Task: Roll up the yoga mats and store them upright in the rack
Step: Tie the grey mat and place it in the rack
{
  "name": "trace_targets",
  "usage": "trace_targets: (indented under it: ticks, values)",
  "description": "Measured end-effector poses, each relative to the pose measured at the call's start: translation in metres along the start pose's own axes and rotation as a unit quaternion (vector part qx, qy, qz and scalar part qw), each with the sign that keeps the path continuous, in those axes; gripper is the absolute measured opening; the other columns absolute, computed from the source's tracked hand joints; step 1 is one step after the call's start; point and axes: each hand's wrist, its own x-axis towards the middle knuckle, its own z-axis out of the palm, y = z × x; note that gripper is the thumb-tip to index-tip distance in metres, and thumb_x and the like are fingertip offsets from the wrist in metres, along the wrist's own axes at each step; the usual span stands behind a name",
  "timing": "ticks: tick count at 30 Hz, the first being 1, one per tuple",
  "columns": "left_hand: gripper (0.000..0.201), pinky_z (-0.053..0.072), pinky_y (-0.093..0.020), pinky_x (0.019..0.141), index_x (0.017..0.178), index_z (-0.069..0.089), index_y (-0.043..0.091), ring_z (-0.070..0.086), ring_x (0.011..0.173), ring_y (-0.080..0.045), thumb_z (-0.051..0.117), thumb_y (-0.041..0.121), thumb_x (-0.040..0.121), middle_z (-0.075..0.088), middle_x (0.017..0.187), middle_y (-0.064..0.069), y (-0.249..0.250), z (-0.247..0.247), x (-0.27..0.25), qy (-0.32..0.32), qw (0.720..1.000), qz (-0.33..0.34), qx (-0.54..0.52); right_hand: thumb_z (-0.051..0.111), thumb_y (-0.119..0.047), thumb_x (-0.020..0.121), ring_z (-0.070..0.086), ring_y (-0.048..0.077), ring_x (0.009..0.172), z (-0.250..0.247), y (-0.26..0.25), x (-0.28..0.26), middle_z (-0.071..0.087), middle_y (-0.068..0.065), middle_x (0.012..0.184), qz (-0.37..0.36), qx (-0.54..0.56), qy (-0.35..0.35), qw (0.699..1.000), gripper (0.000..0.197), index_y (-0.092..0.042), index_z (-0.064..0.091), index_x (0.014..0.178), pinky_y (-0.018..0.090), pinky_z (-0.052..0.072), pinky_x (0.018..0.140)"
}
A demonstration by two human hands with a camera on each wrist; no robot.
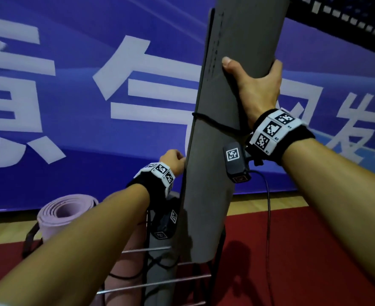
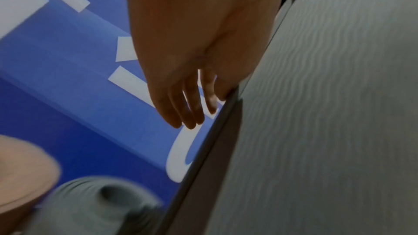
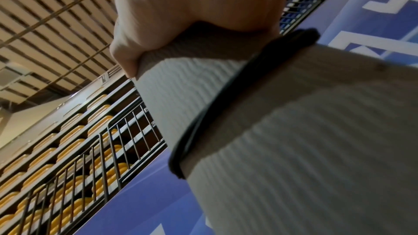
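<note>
Grey and tightly rolled, a yoga mat (image 1: 213,164) bound with a black cord (image 1: 213,123) stands nearly upright above the wire rack (image 1: 160,281), its lower end just over the bars. The right hand (image 1: 256,89) wraps its grip round the roll; the left hand (image 2: 181,71) rests loose, straight fingers (image 2: 192,110) against the mat's edge. A pink mat (image 1: 65,214) and another grey mat (image 1: 160,270) stand in the rack before a blue banner (image 1: 82,96).

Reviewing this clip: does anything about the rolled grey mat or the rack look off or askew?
The grey mat held by the right hand is not rolled tight: its outer edge stands away from the roll above the black cord. It tilts over the rack. The left hand rests at the flap's edge.
</note>
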Motion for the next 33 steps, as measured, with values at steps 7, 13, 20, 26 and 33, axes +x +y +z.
trace_targets:
  ticks: [7, 13, 20, 26, 33]
  values:
    - [0.056, 0.052, -0.039, 0.096, 0.132, 0.057, 0.022, 0.063, 0.113, -0.027, 0.074, 0.025, 0.078, 0.065, 0.127, -0.003, -0.049, 0.036, -0.018, -0.208, 0.961, -0.004, 0.184, 0.086, -0.068, 0.051, 0.063, 0.005, 0.104, -0.001, 0.024, -0.012, 0.064, -0.018, 0.114, -0.023, -0.017, -0.017, 0.999, 0.090, -0.028, 0.049, 0.124, 0.031, 0.055, 0.094]
    - [0.097, 0.031, -0.050, 0.114, 0.142, 0.040, 0.031, 0.036, 0.138, -0.035, 0.076, 0.070, 0.061, 0.043, 0.148, -0.006, -0.087, 0.051, -0.036, -0.219, 0.899, 0.038, 0.376, 0.084, -0.071, 0.055, 0.063, 0.003, 0.105, -0.005, 0.040, -0.016, 0.063, -0.015, 0.117, -0.028, -0.011, -0.033, 0.999, 0.097, -0.024, 0.045, 0.130, 0.031, 0.056, 0.092]
    - [0.097, 0.030, -0.064, 0.108, 0.140, 0.035, 0.039, 0.035, 0.137, -0.041, 0.060, 0.090, 0.061, 0.038, 0.146, -0.013, -0.085, 0.055, -0.057, -0.190, 0.871, 0.044, 0.450, 0.087, -0.060, 0.065, 0.058, 0.000, 0.119, -0.025, 0.077, -0.033, 0.053, -0.008, 0.138, -0.032, -0.010, -0.106, 0.994, 0.113, -0.019, 0.026, 0.150, 0.023, 0.052, 0.098]
    - [0.101, 0.032, -0.063, 0.106, 0.142, 0.038, 0.038, 0.042, 0.132, -0.041, 0.067, 0.086, 0.058, 0.045, 0.140, -0.013, -0.070, 0.058, -0.053, -0.222, 0.871, 0.005, 0.438, 0.089, -0.062, 0.059, 0.049, -0.003, 0.124, -0.029, 0.107, -0.051, 0.043, -0.021, 0.139, -0.014, -0.042, -0.136, 0.990, 0.125, -0.027, 0.017, 0.155, 0.027, 0.045, 0.109]
    - [0.130, 0.019, -0.064, 0.116, 0.147, 0.037, 0.020, 0.030, 0.142, -0.035, 0.067, 0.093, 0.043, 0.040, 0.151, -0.010, -0.072, 0.074, -0.052, -0.221, 0.907, 0.004, 0.359, 0.082, -0.072, 0.058, 0.043, 0.013, 0.134, -0.021, 0.110, -0.061, 0.039, -0.010, 0.149, 0.010, -0.048, -0.084, 0.995, 0.125, -0.035, 0.016, 0.157, 0.041, 0.044, 0.110]
